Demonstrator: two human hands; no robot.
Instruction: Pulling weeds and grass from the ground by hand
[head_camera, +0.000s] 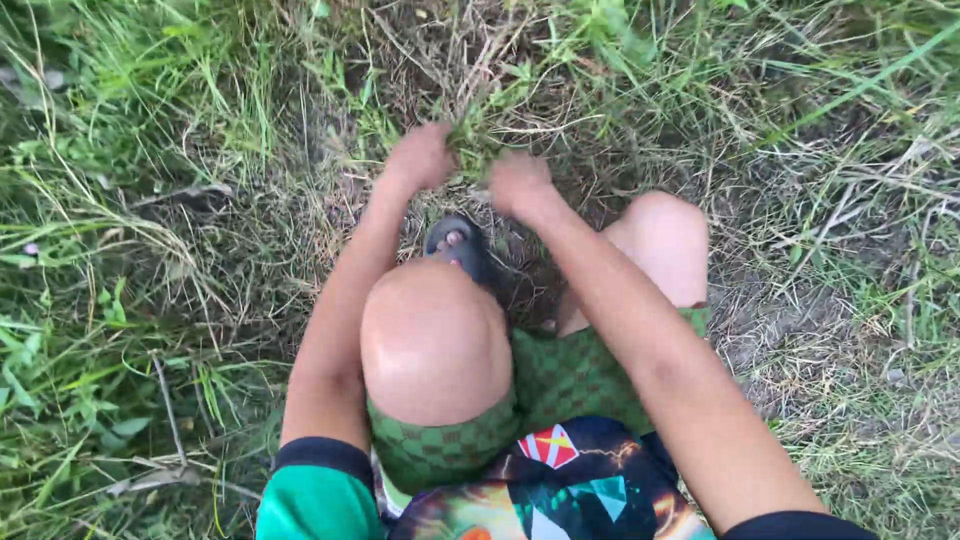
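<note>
Your shorts (560, 385) are a green checkerboard, darker and lighter green squares. The shirt (560, 490) is mostly black with orange swirls, teal triangles and a red-and-white patch, and the sleeve (318, 490) is bright green with a black cuff. Your sandal (458, 245) looks dark grey. The tuft of grass (470, 135) you're grabbing is green, with straw-coloured dry stalks mixed in over brown dirt (770, 340).

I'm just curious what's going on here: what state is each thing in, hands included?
left hand: closed on a tuft of grass
right hand: closed, at the same tuft
tuft of grass: green, gripped, still in the ground as far as shows
sandal: worn on a foot
knees: bent, person squatting
</note>
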